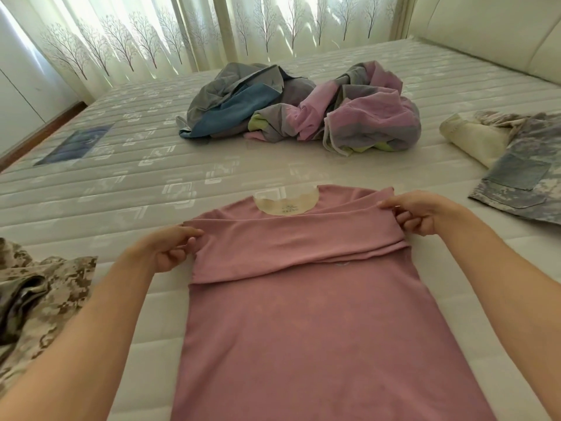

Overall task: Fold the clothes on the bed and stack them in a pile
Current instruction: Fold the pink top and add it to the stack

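A pink shirt (pixel 303 314) lies flat on the mattress (pixel 127 177) in front of me, neckline and white label at the far end. Its sleeves are folded across the chest as a band. My left hand (pixel 165 249) pinches the left end of that band. My right hand (pixel 420 212) pinches the right end, near the shoulder. A crumpled heap of grey, blue and pink clothes (pixel 303 113) sits in the middle of the bed beyond the shirt.
A tan camouflage garment (pixel 39 293) lies at the near left. At the right edge lie a blue-grey camouflage piece (pixel 522 180) and a cream garment (pixel 476 141). Curtains (pixel 182 28) hang behind the bed; the headboard (pixel 501 28) stands at the far right.
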